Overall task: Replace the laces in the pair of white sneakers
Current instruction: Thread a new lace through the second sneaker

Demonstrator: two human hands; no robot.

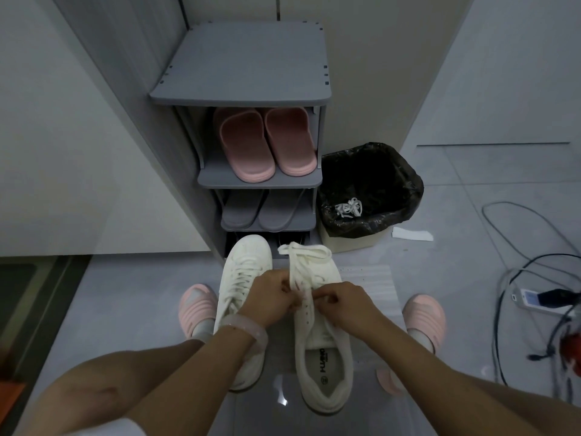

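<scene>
**Lacing the right-hand sneaker**

On the floor before the grey shoe rack [248, 171], two white sneakers [320, 325] stand side by side. Over the right-hand one, the left hand [272, 298] and right hand [344, 302] each pinch the cream lace [301, 256] at the eyelets. Old laces [349, 207] lie in the bin [371, 190].
</scene>
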